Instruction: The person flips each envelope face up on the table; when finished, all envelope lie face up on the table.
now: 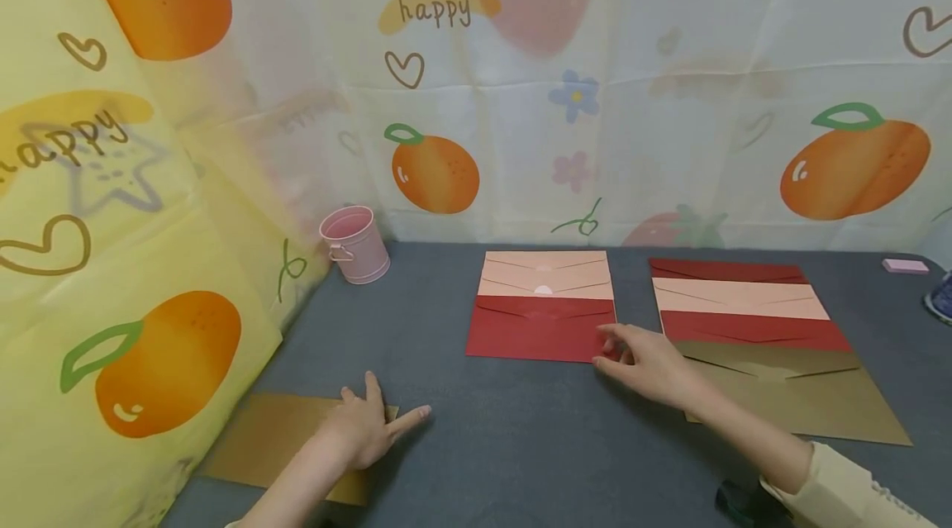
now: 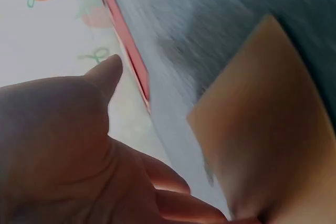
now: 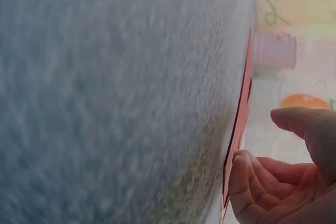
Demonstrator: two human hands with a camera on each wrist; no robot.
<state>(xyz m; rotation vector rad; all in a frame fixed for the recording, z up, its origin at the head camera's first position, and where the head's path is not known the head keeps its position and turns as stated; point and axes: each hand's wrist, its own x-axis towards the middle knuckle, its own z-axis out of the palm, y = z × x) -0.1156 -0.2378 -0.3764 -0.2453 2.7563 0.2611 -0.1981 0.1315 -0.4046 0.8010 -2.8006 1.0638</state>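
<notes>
A brown paper envelope (image 1: 260,437) lies at the lower left of the head view. My left hand (image 1: 364,433) is over its right end, fingers spread; in the left wrist view the fingertips meet the brown paper (image 2: 262,114), though the contact is partly hidden. In the middle is an overlapping stack of envelopes, pink (image 1: 513,268) ones behind and a red envelope (image 1: 535,330) in front. My right hand (image 1: 650,363) is at the red envelope's right edge, fingertips touching or nearly touching it. The right wrist view has the thumb (image 3: 291,119) apart from the bent fingers.
To the right, another overlapping row holds dark red, pink, red and olive-brown envelopes (image 1: 803,404). A pink bucket (image 1: 364,251) stands at the back left. A small pink block (image 1: 905,266) lies at the back right. A fruit-print curtain (image 1: 513,140) borders the dark table.
</notes>
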